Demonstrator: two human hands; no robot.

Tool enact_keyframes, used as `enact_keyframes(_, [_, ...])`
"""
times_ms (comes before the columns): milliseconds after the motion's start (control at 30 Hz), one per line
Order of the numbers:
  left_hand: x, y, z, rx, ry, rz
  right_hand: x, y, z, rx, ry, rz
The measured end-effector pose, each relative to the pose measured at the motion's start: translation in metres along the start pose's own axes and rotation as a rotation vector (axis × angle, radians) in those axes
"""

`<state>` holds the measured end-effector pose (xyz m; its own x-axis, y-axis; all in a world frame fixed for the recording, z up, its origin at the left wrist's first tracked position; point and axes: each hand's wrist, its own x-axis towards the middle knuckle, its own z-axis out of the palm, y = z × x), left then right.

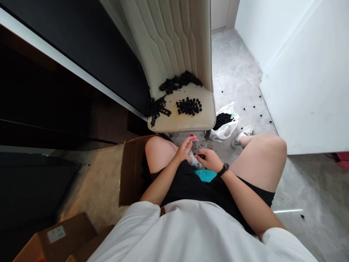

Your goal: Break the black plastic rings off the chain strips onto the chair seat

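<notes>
Between the knees (154, 151), the right hand (211, 159) pinches a small black piece (201, 156); beside it, the left hand (187, 145), fingers spread, appears to hold nothing. Round black pieces (189, 106) lie bunched on the chair (182, 124), near ragged black scraps (160, 107). A loose grip could drop the held piece onto the floor (237, 80); a knee bumping the chair could roll the bunch off. The white bag (230, 129) gapes, so a nudging foot (244, 134) might spill it.

Labelled cardboard box (75, 231) left, white panel (308, 91) right
</notes>
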<state>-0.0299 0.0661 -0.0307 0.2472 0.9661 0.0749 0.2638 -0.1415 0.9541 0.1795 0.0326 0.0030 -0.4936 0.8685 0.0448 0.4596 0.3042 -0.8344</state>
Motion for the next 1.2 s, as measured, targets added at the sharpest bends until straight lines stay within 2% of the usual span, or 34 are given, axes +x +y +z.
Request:
enact_keyframes(33, [-0.015, -0.002, 0.007, -0.085, -0.103, -0.049, 0.0, 0.001, -0.001, 0.031, 0.034, -0.005])
enact_keyframes(67, [-0.027, -0.004, 0.013, -0.127, -0.154, -0.094, 0.0, 0.001, -0.003, 0.055, 0.067, -0.004])
enact_keyframes(167, [-0.039, -0.01, 0.021, -0.095, -0.246, -0.188, 0.002, 0.005, -0.007, 0.058, 0.124, 0.027])
enact_keyframes(267, [-0.029, -0.015, 0.022, -0.034, -0.247, -0.2, 0.002, 0.01, -0.01, -0.023, 0.151, 0.073])
enact_keyframes(433, [-0.014, -0.021, 0.026, 0.014, -0.202, -0.187, -0.002, 0.021, -0.015, -0.114, 0.418, 0.096])
enact_keyframes(500, [-0.013, -0.024, 0.028, 0.059, -0.177, -0.175, -0.003, 0.027, -0.018, -0.046, 0.445, 0.087])
enact_keyframes(700, [-0.015, -0.03, 0.031, 0.171, -0.153, -0.197, 0.0, 0.043, -0.016, 0.327, 0.35, 0.035])
enact_keyframes(833, [-0.015, -0.031, 0.03, 0.222, -0.173, -0.212, 0.002, 0.046, -0.005, 0.44, 0.303, 0.019])
enact_keyframes(1033, [-0.015, -0.031, 0.032, 0.246, -0.206, -0.225, 0.0, 0.043, 0.004, 0.381, 0.241, 0.006])
enact_keyframes(1200, [-0.02, -0.033, 0.039, 0.18, -0.372, -0.04, 0.003, 0.042, 0.013, 0.242, 0.045, 0.009])
